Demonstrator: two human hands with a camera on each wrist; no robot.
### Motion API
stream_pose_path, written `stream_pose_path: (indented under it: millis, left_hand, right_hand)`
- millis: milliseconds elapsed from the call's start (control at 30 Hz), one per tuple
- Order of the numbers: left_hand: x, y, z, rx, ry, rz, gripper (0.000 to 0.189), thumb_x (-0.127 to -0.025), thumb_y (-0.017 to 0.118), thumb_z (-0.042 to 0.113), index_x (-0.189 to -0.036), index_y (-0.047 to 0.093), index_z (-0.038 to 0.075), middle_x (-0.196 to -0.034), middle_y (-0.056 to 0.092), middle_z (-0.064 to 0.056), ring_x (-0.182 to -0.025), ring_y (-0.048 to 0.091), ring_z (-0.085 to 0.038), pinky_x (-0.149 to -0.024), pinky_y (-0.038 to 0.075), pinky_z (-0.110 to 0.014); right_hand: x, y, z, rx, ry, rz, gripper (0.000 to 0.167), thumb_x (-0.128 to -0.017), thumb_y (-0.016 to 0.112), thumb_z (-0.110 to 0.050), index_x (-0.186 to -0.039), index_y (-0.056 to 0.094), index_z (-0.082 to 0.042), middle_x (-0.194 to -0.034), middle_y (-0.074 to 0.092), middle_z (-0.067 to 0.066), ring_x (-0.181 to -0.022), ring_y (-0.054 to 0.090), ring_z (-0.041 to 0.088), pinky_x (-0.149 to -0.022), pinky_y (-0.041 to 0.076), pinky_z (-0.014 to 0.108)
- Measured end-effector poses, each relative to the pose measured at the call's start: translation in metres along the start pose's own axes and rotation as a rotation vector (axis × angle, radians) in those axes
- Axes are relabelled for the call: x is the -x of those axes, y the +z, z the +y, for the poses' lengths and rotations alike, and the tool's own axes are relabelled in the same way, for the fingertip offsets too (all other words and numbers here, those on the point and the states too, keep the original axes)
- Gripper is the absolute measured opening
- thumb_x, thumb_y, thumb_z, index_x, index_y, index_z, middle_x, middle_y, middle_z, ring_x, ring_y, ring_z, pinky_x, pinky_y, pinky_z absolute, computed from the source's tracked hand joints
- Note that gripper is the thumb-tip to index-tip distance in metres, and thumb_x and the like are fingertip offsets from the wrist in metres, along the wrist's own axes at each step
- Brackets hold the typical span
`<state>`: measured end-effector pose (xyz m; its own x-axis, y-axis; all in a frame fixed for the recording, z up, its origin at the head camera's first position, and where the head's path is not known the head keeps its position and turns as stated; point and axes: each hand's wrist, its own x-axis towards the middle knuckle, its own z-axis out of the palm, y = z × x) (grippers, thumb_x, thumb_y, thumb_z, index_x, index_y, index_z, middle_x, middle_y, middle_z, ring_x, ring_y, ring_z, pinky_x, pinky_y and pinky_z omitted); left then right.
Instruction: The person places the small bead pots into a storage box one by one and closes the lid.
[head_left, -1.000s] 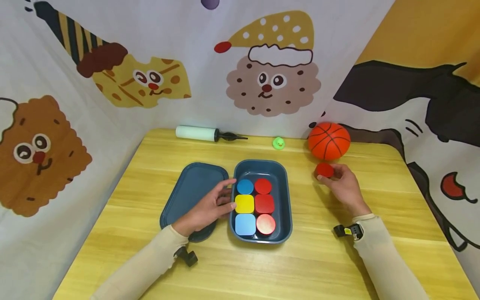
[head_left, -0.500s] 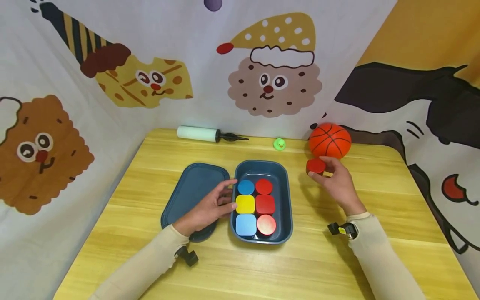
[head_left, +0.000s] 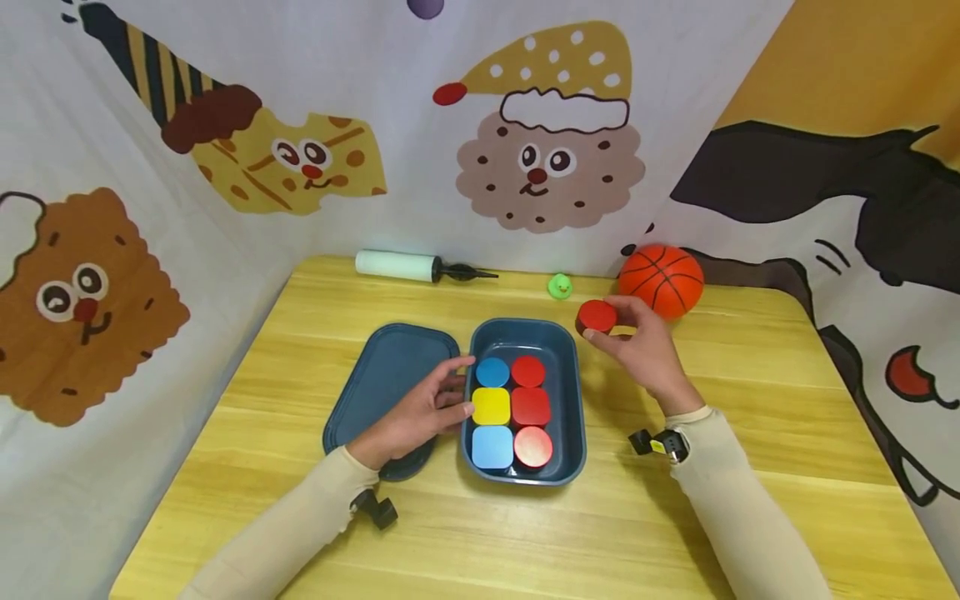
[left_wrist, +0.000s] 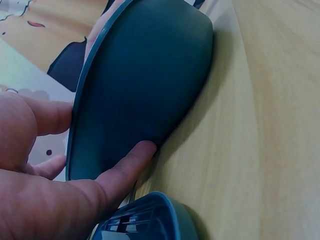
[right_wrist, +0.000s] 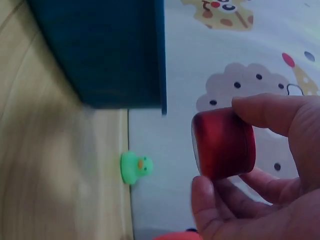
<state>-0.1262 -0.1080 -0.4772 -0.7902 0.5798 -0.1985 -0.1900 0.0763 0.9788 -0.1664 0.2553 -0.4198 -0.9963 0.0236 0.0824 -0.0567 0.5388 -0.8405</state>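
My right hand (head_left: 647, 350) pinches a small red round tin (head_left: 597, 317) between thumb and fingers, raised just right of the dark blue box. The right wrist view shows the tin's (right_wrist: 222, 142) smooth side and lid seam. My left hand (head_left: 423, 417) rests at the box's left side, fingers fairly straight. In the left wrist view its thumb (left_wrist: 132, 162) lies against the outer wall and other fingertips are at the rim. Inside the box (head_left: 564, 417) stand several short pieces: a blue round one (head_left: 492, 372), yellow (head_left: 491, 407) and light blue (head_left: 492, 447) squarish ones, and several red ones (head_left: 530, 407).
The dark blue lid (head_left: 378, 375) lies left of the box, partly under my left forearm. Along the table's back edge are a white and black hand pump (head_left: 397, 266), a green toy duck (head_left: 559, 286) and a small orange basketball (head_left: 662, 282). A printed cloth hangs behind.
My right hand has carried the red tin leftward and slightly toward the back, from near the basketball to the box's right edge. The left hand and the box contents stay put.
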Motion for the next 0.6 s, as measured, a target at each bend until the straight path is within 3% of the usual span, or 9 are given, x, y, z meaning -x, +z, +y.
stream_pose_path:
  millis: [167,400,600]
  left_hand:
    - [0.001,0.000,0.001,0.010,-0.001,-0.003,0.075,-0.107,0.062,0.010,-0.168,0.023,0.025,-0.164,0.034,-0.022,-0.141,0.050,-0.038,-0.098,0.060,-0.042]
    - [0.001,-0.001,0.002,0.015,-0.005,-0.007,0.074,-0.107,0.063,0.011,-0.168,0.024,0.026,-0.165,0.034,-0.022,-0.143,0.050,-0.038,-0.099,0.060,-0.043]
    - [-0.001,-0.002,0.000,0.017,-0.011,-0.012,0.075,-0.106,0.063,0.011,-0.168,0.024,0.027,-0.166,0.033,-0.021,-0.145,0.049,-0.039,-0.100,0.059,-0.043]
  right_hand:
    - [-0.003,0.012,-0.009,-0.022,-0.026,-0.040,0.062,-0.093,0.083,-0.022,-0.146,0.057,-0.006,-0.136,0.065,0.015,-0.123,0.060,0.031,-0.089,0.054,0.018]
    - [-0.009,0.032,-0.019,-0.017,-0.065,-0.116,0.063,-0.093,0.082,-0.018,-0.150,0.057,-0.008,-0.138,0.063,0.013,-0.125,0.059,0.033,-0.103,0.057,0.053]
    - [-0.013,0.050,-0.022,0.016,-0.152,-0.157,0.064,-0.091,0.083,-0.014,-0.149,0.058,-0.004,-0.134,0.062,0.015,-0.123,0.063,0.034,-0.100,0.060,0.052]
